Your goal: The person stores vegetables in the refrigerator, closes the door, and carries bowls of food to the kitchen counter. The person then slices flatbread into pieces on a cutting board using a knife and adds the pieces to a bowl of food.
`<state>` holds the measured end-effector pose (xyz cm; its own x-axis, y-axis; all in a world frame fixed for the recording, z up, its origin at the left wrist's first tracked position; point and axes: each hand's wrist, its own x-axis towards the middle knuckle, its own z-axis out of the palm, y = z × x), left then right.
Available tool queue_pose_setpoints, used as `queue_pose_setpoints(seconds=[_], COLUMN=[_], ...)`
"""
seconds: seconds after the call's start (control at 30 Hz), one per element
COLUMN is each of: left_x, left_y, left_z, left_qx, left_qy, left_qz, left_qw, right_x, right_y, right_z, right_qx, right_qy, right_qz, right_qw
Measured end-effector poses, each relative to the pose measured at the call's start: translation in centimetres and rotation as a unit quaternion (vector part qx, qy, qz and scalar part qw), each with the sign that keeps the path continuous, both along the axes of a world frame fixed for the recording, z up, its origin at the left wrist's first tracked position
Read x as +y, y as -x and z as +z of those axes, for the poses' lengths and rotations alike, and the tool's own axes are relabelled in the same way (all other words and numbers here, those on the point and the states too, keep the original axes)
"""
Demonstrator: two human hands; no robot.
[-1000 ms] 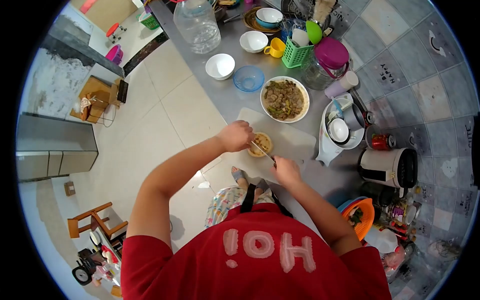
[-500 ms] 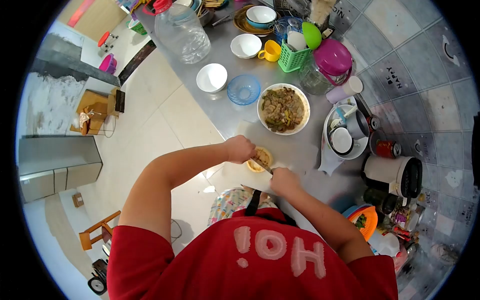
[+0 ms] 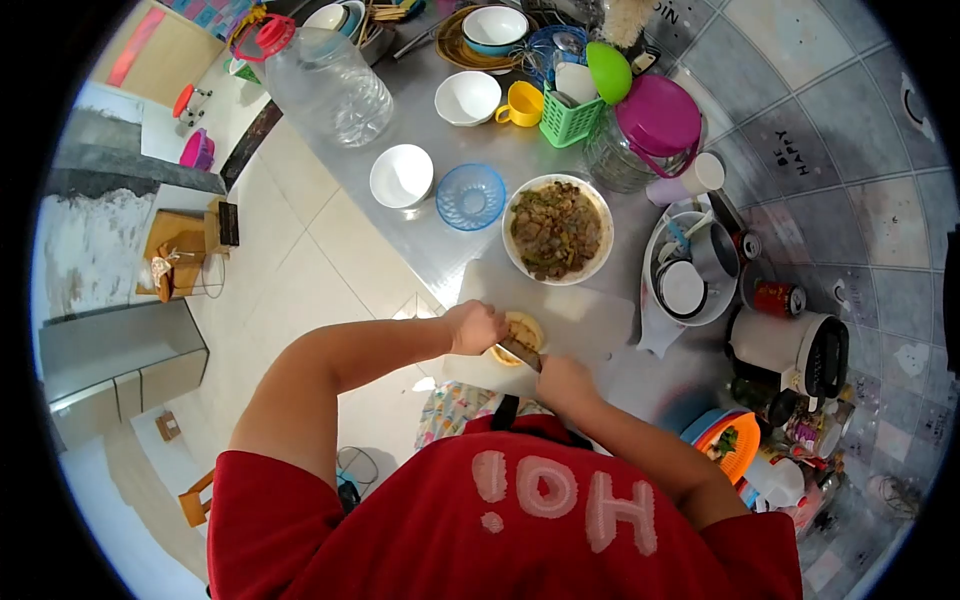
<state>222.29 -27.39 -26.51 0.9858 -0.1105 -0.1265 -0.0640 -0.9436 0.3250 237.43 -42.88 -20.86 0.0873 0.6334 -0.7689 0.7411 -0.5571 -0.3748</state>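
Knife (image 3: 519, 352) across a round flatbread (image 3: 526, 328), left part of the cutting board (image 3: 585, 315).
Head view: the right hand (image 3: 566, 384) grasps the knife; the left hand (image 3: 476, 328) is at the flatbread's edge, its hold unclear. Steadying it firmly, well clear of the knife, should help.

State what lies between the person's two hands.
In the head view, the knife blade lies there, across the round yellowish food on the pale board.
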Motion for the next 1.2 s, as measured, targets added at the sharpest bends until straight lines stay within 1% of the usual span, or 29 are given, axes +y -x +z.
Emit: queue_pose_setpoints(seconds=[0.17, 0.23, 0.27, 0.37, 0.43, 0.47, 0.53, 0.57, 0.63, 0.67, 0.73, 0.83, 0.93, 1.03, 1.13, 1.2], left_x=[-0.1, -0.4, -0.7, -1.7, -1.9, -1.7, -1.4, -1.1, -0.8, -0.8, -0.6, -0.6, -0.7, -0.9, -1.3, -1.3], left_y=[-0.3, -0.8, -0.9, -1.1, -1.4, -1.5, -1.5, -1.2, -0.5, -0.6, -0.7, -0.9, -1.3, -1.6, -2.1, -2.2], left_z=[0.4, 1.2, 1.3, 1.5, 1.6, 1.7, 1.9, 1.9, 2.0, 1.9, 1.8, 0.9, 1.1, 1.1, 1.6, 2.2], left_qx=[0.002, 0.049, 0.047, 0.059, 0.095, 0.09, 0.121, 0.118, 0.058, 0.058, 0.132, 0.141, 0.129, 0.148, 0.175, 0.178], left_qy=[0.001, 0.013, 0.01, -0.021, -0.05, -0.056, -0.013, -0.016, 0.031, 0.033, -0.001, 0.011, 0.025, 0.02, 0.025, 0.021], left_qz=[-0.015, 0.003, 0.003, 0.002, -0.01, -0.012, 0.014, 0.014, 0.036, 0.036, 0.012, 0.013, 0.015, 0.029, 0.047, 0.041], left_qw=[1.0, 0.999, 0.999, 0.998, 0.994, 0.994, 0.992, 0.993, 0.997, 0.997, 0.991, 0.99, 0.991, 0.988, 0.983, 0.983], right_x=[-0.9, -1.4, -1.6, -2.3, -2.6, -2.5, -2.0, -1.8, -1.8, -1.8, -1.9, -1.3, -1.1, -1.5, -1.9, -1.9], right_y=[-0.1, -0.3, -0.4, -0.4, -0.5, -0.5, -0.1, 0.1, 0.6, 0.7, 1.1, 0.5, -0.1, -0.4, -0.6, -0.5], right_z=[-1.8, -2.3, -2.5, -2.4, -2.4, -2.4, -2.0, -2.1, -2.8, -3.1, -3.1, -1.6, -1.5, -3.2, -3.7, -3.9], right_qx=[0.006, -0.009, -0.01, -0.015, -0.009, -0.015, -0.034, -0.037, -0.048, -0.049, -0.059, -0.032, -0.019, -0.033, -0.028, -0.031], right_qy=[-0.018, -0.05, -0.052, -0.07, -0.107, -0.113, -0.051, -0.055, -0.068, -0.067, -0.077, -0.055, -0.036, -0.065, -0.061, -0.047], right_qz=[-0.004, 0.009, 0.009, 0.003, -0.012, -0.014, -0.027, -0.028, -0.014, -0.014, -0.017, -0.014, -0.009, 0.004, 0.001, 0.008], right_qw=[1.0, 0.999, 0.999, 0.997, 0.994, 0.993, 0.998, 0.997, 0.996, 0.996, 0.995, 0.998, 0.999, 0.997, 0.998, 0.998])
